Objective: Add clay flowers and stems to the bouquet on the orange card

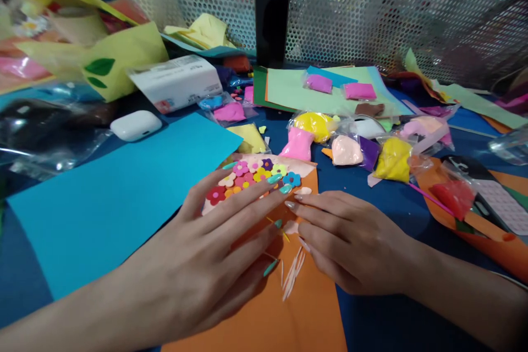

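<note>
Left hand (214,242) lies flat, fingers released, over the flower-covered cutout (256,173) on the orange sheet (305,308). Right hand (350,242), fingers loose too, touches a small pink scrap (291,226) beside it. Thin pink strips (291,275) lie between; clay bags (391,159) and a blue sheet (115,198) crowd the desk (391,319).

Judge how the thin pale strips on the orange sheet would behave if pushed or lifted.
The thin pale strips look light and floppy, so a push would probably scatter them. Lying flat on the orange sheet, they may be fiddly to pinch.
</note>
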